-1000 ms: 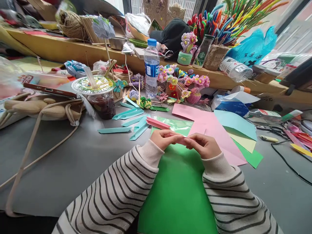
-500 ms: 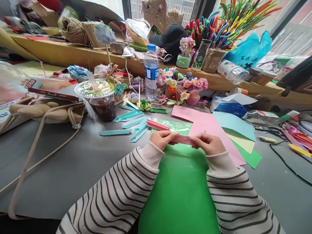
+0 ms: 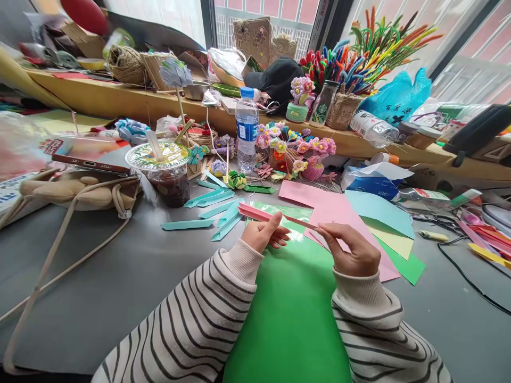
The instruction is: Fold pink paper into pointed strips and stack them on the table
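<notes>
My left hand (image 3: 263, 234) and my right hand (image 3: 353, 249) each pinch one end of a narrow folded pink paper strip (image 3: 300, 221), holding it edge-on above a green paper sheet (image 3: 291, 314). Both arms wear striped sleeves. Just past my left fingers another folded pink strip (image 3: 255, 211) lies on a shiny light-green sheet (image 3: 293, 211). Several folded teal strips (image 3: 211, 205) lie to the left of it on the grey table (image 3: 120, 260).
Pink, blue, yellow and green sheets (image 3: 359, 210) fan out at right. A lidded drink cup (image 3: 164, 169), a beige bag with a phone (image 3: 80, 181), a water bottle (image 3: 246, 127) and paper flower pots (image 3: 303, 154) stand behind. Black cable (image 3: 471, 268) trails at right.
My hands have spread apart and turned the pink strip from flat to edge-on, lifting it slightly. The view has tilted up a little.
</notes>
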A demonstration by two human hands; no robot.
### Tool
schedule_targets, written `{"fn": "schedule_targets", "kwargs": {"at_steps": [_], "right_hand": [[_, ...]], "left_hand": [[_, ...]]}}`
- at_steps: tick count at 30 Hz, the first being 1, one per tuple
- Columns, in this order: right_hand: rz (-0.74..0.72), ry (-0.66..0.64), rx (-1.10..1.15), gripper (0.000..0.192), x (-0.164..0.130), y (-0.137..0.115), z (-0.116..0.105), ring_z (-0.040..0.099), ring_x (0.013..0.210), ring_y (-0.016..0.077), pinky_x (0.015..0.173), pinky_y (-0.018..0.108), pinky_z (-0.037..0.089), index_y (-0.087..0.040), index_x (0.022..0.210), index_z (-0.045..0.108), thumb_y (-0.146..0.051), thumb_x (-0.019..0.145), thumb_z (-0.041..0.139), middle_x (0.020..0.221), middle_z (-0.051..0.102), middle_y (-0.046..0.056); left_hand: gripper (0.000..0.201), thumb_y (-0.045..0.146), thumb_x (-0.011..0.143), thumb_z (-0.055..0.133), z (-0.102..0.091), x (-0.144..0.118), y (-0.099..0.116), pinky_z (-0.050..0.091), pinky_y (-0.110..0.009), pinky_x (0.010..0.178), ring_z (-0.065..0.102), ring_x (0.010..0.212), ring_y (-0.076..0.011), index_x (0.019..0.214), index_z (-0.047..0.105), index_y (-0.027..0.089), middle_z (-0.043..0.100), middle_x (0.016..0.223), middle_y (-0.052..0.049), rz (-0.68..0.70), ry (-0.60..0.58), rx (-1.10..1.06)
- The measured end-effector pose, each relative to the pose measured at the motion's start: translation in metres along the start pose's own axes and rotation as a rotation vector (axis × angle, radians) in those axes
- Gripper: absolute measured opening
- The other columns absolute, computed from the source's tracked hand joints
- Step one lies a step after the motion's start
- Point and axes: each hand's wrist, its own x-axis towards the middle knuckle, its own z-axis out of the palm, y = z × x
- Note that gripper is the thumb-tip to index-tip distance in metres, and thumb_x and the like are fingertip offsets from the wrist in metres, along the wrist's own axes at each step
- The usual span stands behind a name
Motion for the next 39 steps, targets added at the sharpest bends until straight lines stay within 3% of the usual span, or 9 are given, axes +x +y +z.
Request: {"fn": "schedule_targets", "kwargs": {"at_steps": [6,11,13,16,19,23,26,31,39], "right_hand": [[-0.340,-0.158,-0.041,0.027,-0.005,-0.008,0.003,0.059,0.075,0.0180,0.065,0.030,0.049,-0.020,0.090,0.061,-0.005,0.070,0.054,0.080,0.065,0.008],[-0.408,-0.253,-0.021,0.026,-0.003,-0.010,0.005,0.058,0.077,0.0192,0.068,0.032,0.048,-0.017,0.092,0.061,-0.010,0.067,0.059,0.081,0.065,0.009],[-0.297,-0.237,0.026,0.026,-0.003,-0.008,0.006,0.057,0.078,0.0203,0.070,0.034,0.047,-0.017,0.090,0.061,-0.019,0.065,0.063,0.082,0.064,0.009],[0.058,-0.223,0.143,0.027,-0.004,-0.003,0.011,0.056,0.081,0.0206,0.067,0.034,0.048,-0.016,0.092,0.058,-0.030,0.070,0.056,0.089,0.061,0.011],[0.403,-0.373,0.303,0.024,-0.007,0.001,0.018,0.058,0.064,0.0164,0.057,0.029,0.048,-0.015,0.075,0.060,-0.037,0.071,0.052,0.072,0.063,0.006],[0.471,-0.600,0.382,0.027,-0.008,-0.002,0.022,0.050,0.049,0.0116,0.045,0.023,0.040,-0.015,0.058,0.056,-0.039,0.069,0.051,0.052,0.057,0.001],[0.454,-0.630,0.372,0.032,-0.008,-0.004,0.021,0.046,0.045,0.0102,0.043,0.022,0.036,-0.016,0.053,0.055,-0.041,0.071,0.048,0.048,0.053,-0.001],[0.588,-0.544,0.447,0.037,-0.007,-0.002,0.018,0.052,0.046,0.0110,0.051,0.022,0.042,-0.016,0.050,0.055,-0.043,0.073,0.046,0.046,0.055,0.000],[0.632,-0.550,0.466,0.035,-0.009,0.001,0.020,0.055,0.046,0.0116,0.051,0.023,0.045,-0.016,0.051,0.057,-0.043,0.072,0.047,0.046,0.057,0.001]], "left_hand": [[0.039,0.048,0.057,0.057,-0.002,-0.003,0.004,0.044,-0.022,0.048,0.057,0.049,-0.0132,0.055,0.064,0.010,0.064,0.055,-0.008,0.007,-0.085,-0.047],[0.025,0.037,0.052,0.065,-0.004,-0.002,0.003,0.045,-0.022,0.050,0.056,0.049,-0.0119,0.052,0.062,0.012,0.060,0.048,-0.003,0.020,-0.037,-0.072],[0.023,0.035,0.053,0.065,-0.004,-0.001,0.002,0.045,-0.022,0.052,0.056,0.050,-0.0119,0.055,0.063,0.012,0.060,0.050,-0.002,0.031,-0.017,-0.079],[0.022,0.034,0.054,0.064,-0.004,-0.001,0.001,0.044,-0.022,0.052,0.054,0.050,-0.0112,0.057,0.064,0.012,0.059,0.050,-0.002,0.085,-0.010,-0.026],[0.021,0.034,0.056,0.063,-0.004,-0.002,0.000,0.043,-0.022,0.053,0.052,0.050,-0.0104,0.058,0.064,0.013,0.058,0.050,-0.001,0.128,-0.032,0.057],[0.022,0.034,0.054,0.064,-0.003,-0.003,0.002,0.041,-0.021,0.052,0.050,0.051,-0.0103,0.057,0.063,0.012,0.057,0.051,0.000,0.152,-0.054,0.143],[0.023,0.034,0.053,0.065,-0.001,-0.004,0.003,0.041,-0.021,0.050,0.049,0.048,-0.0097,0.053,0.062,0.011,0.056,0.048,0.000,0.126,-0.044,0.130],[0.028,0.038,0.054,0.064,-0.013,-0.007,0.011,0.042,-0.023,0.049,0.049,0.047,-0.0104,0.058,0.064,0.010,0.055,0.047,-0.001,0.181,0.186,0.149],[0.013,0.028,0.065,0.058,-0.068,-0.033,0.047,0.033,-0.020,0.043,0.040,0.048,-0.0075,0.071,0.066,0.019,0.048,0.054,0.001,1.013,0.845,0.627]]}}
